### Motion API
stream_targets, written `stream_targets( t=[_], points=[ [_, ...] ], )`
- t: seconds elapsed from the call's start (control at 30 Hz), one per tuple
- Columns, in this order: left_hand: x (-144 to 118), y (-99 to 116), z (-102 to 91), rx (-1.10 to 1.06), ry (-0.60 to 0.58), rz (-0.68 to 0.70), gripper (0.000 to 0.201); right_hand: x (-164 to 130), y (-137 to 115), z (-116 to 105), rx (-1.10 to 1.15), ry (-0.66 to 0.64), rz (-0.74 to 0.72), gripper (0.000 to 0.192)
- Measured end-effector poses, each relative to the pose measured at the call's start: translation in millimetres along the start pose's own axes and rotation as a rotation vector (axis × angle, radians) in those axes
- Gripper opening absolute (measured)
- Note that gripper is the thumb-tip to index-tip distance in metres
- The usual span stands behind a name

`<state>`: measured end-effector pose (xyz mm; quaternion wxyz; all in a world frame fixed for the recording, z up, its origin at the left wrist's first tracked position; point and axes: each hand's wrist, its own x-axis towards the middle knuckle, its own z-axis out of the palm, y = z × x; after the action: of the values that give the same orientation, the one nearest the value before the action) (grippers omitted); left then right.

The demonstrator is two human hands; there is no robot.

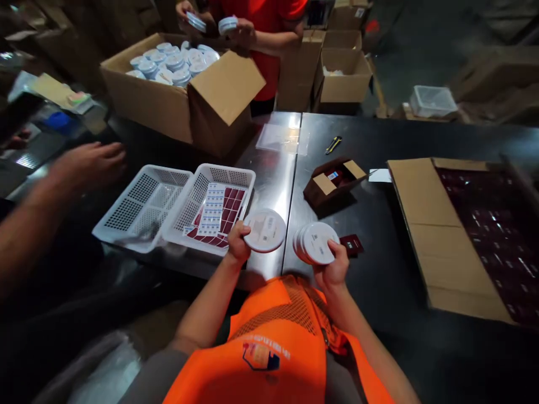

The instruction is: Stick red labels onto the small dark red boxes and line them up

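Head view, from left to right: a co-worker's hand [90, 163] reaches in over the dark table [412, 140], its fingers spread and loose, holding nothing. Next come two white perforated baskets; the left basket [143, 205] sits beside the right basket [210, 205], which carries dark red cards with white labels. Behind them an open carton [168, 95] is full of round white tins (another person in red stands at it, a tin in each hand). The left hand [238, 244] grips a single round tin [265, 230] by its edge, held over the metal strip just beside the right basket. The right hand [332, 266] clasps a stack of tins [315, 242] on its side. A small dark red packet [352, 244] lies just beside that stack, a small open brown box [332, 182] behind it, and a large flat carton [463, 224] of dark packets at far right.
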<state>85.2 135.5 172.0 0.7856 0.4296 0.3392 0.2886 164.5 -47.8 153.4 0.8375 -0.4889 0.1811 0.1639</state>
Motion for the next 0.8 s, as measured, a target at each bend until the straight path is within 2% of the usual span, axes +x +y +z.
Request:
stream_targets(
  t=[0.2, 0.4, 0.6, 0.8],
  points=[
    [7, 18, -11.9, 0.056, -0.313, -0.232, 0.038, -4, 2, 4, 0.005, -0.019, 0.019, 0.033],
    [6, 17, -14.2, 0.165, -0.594, -0.396, 0.03, -7, 3, 4, -0.001, -0.024, 0.06, 0.032],
    [12, 11, -16.0, 0.251, -0.699, -0.412, 0.027, -16, 1, 9, 0.001, -0.047, 0.081, 0.032],
    [12, 7, -15.8, 0.298, -0.737, -0.413, 0.025, -15, -3, 11, 0.016, 0.014, 0.055, 0.032]
  ],
)
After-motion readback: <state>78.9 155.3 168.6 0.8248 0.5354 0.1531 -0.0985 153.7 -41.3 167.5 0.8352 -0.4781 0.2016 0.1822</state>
